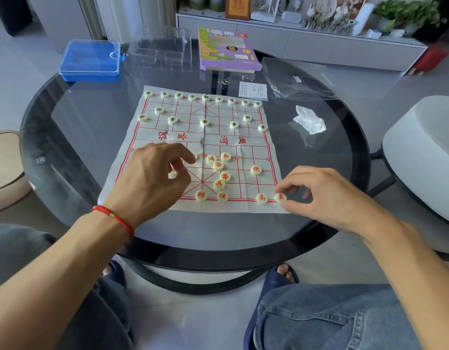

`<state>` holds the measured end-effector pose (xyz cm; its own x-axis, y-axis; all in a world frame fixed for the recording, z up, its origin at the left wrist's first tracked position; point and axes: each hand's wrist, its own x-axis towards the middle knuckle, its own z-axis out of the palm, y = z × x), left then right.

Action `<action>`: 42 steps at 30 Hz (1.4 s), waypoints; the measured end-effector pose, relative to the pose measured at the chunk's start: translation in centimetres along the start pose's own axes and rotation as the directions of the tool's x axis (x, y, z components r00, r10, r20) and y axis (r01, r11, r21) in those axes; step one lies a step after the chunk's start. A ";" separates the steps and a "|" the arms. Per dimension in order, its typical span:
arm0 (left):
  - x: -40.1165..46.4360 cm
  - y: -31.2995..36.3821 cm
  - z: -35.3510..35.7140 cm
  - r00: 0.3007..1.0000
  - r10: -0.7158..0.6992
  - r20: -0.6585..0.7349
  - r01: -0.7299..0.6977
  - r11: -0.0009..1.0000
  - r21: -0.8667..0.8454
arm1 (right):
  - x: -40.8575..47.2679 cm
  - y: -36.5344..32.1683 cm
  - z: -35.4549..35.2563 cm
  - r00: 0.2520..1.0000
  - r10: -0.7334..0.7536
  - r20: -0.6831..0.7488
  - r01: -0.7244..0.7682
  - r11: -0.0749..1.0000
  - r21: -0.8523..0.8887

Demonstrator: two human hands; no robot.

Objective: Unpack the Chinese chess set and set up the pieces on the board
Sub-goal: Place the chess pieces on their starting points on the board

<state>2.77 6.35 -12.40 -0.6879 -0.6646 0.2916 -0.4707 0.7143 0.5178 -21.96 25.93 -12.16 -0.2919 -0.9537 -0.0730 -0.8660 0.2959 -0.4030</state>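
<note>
Lying flat on the round glass desk [74, 137], the white cloth board [168, 137] with red grid lines is seen with its far half fully set: nine green-marked pieces [204, 122] are lined along the far edge, two stand behind them and five stand in a row nearer the river. On the near half, red-marked pieces are only partly placed. A loose cluster of red pieces [218, 165] is gathered around the palace; two pieces sit on the near line at centre, and one piece [255, 169] stands alone to the right. The right hand [327, 195] is positioned at the near right corner, its thumb and forefinger pinching the corner piece [280, 197], with another piece [262, 198] just beside it. The left hand [152, 183], a red cord [114, 217] on its wrist, is held over the near left area with fingers curled around a piece [172, 174] that is mostly hidden. A blue box [90, 61], clear tray [160, 54], purple package [227, 50] and plastic bag [296, 79] are located beyond the board.
</note>
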 end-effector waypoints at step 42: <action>-1.1 -2.7 -2.8 0.974 -0.195 0.117 0.169 0.965 0.203 | 8.5 0.0 -2.5 0.995 0.103 -0.012 -0.104 0.994 -0.018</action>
<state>6.36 4.59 -11.84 -0.6425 -0.7611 0.0892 -0.6822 0.6212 0.3856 -25.42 17.94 -10.49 -0.3848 -0.9172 -0.1032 -0.8384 0.3942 -0.3765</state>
